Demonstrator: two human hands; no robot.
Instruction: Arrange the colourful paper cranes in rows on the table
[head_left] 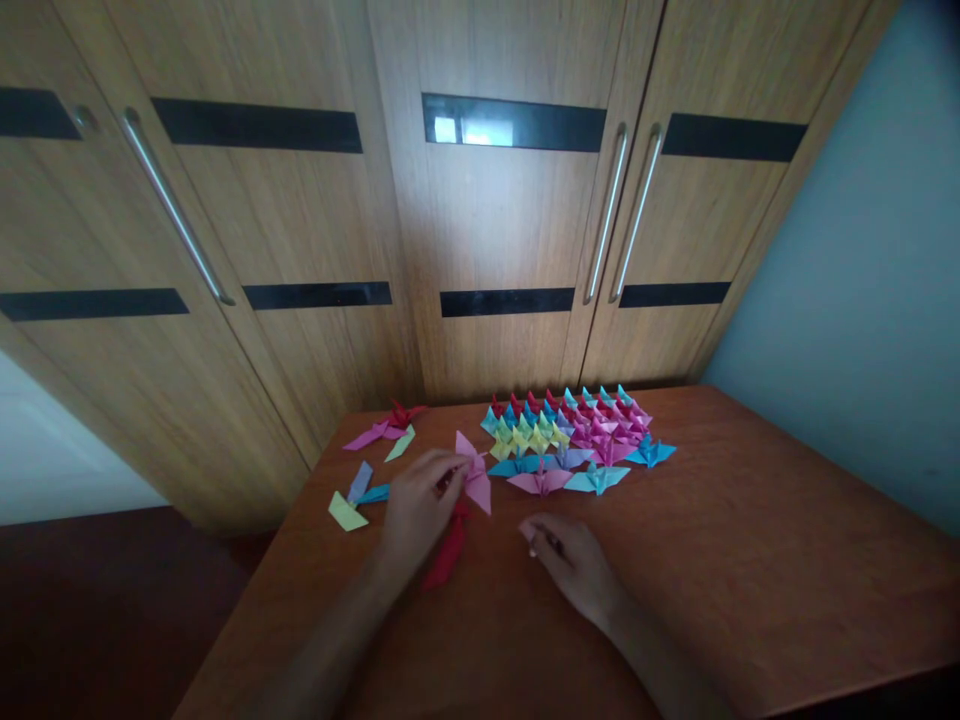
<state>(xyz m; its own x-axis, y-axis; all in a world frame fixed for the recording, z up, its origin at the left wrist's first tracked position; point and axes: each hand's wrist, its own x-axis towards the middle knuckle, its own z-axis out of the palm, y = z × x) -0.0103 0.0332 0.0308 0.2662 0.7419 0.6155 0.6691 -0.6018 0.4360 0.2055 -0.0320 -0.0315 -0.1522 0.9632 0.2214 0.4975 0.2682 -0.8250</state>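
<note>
My left hand [426,502] pinches a pink origami crane [477,474] by one side, its wings spread just above the table. Below that hand lies a red folded paper piece [448,552], partly covered by it. My right hand [571,562] rests low over the table, fingers curled together, with no paper showing in them. Ahead of it sits a pink crane with spread wings [541,481], next to a light blue crane [598,478].
Tight rows of colourful cranes [559,420] fill the table's back middle. A blue crane [651,452] stands at their right end. Loose folded pieces, one yellow-green [347,511] and one red [405,412], lie on the left. Wooden cupboard doors [510,230] rise behind the table [750,560].
</note>
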